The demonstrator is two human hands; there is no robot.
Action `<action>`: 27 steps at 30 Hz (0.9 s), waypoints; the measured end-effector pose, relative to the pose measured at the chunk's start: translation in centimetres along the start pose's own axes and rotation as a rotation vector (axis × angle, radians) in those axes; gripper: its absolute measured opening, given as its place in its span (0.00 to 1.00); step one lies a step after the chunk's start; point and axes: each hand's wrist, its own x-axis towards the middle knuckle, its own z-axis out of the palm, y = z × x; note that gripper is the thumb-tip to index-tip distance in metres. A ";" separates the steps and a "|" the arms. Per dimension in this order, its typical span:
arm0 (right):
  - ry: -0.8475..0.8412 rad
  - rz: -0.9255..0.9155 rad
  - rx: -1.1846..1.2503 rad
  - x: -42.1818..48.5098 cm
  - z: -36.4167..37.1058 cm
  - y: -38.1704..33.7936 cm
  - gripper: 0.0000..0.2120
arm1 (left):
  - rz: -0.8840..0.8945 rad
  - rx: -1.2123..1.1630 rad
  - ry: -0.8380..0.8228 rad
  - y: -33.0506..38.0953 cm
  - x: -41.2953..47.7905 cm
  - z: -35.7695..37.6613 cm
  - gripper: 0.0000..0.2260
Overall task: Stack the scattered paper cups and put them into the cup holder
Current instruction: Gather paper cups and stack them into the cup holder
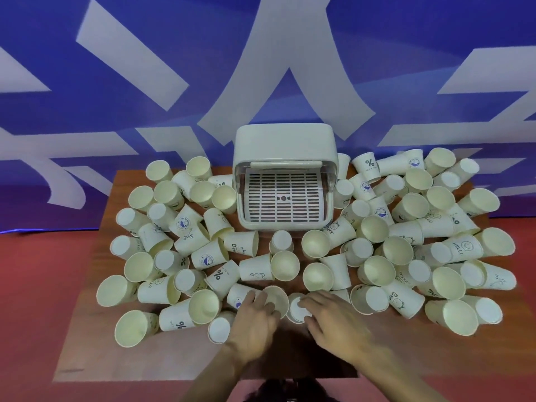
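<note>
Several cream paper cups, some printed, lie scattered on their sides over a brown table [87, 343]. At the back middle stands the white cup holder [284, 146], its front open over a slotted tray [282, 198]. My left hand [255, 323] is at the near middle, fingers curled round the left side of a paper cup [278, 298] whose mouth faces me. Just to its right, my right hand [333, 323] holds a second paper cup [295, 310] by its base end, fingers over the top and thumb below. Motion blurs both hands.
Cups crowd both sides of the holder and the strip in front of it, such as one at the near left [132, 329] and one at the near right [455, 320]. A blue and white banner [174, 82] rises behind the table. Red floor [34, 300] surrounds it.
</note>
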 end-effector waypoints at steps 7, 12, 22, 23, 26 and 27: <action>0.029 -0.145 0.079 2.0 -2.1 -2.5 0.30 | -0.054 -0.152 0.363 -0.6 -2.0 -3.9 0.05; 0.199 -0.176 0.144 5.0 -4.8 -3.4 0.26 | -0.002 -0.157 0.616 -3.4 -0.8 -7.7 0.03; 0.332 -0.095 0.067 10.7 -8.5 0.9 0.32 | -0.039 -0.048 0.657 -10.9 4.8 -12.4 0.05; 0.359 -0.081 0.048 10.1 -8.5 1.8 0.29 | -0.049 -0.049 0.640 -11.7 5.3 -12.5 0.05; 0.351 -0.148 -0.090 8.5 -7.3 3.9 0.15 | -0.094 -0.042 0.585 -13.8 6.8 -12.6 0.03; 0.305 -0.186 -0.159 8.3 -6.6 4.1 0.13 | -0.111 -0.047 0.574 -14.4 7.4 -12.6 0.02</action>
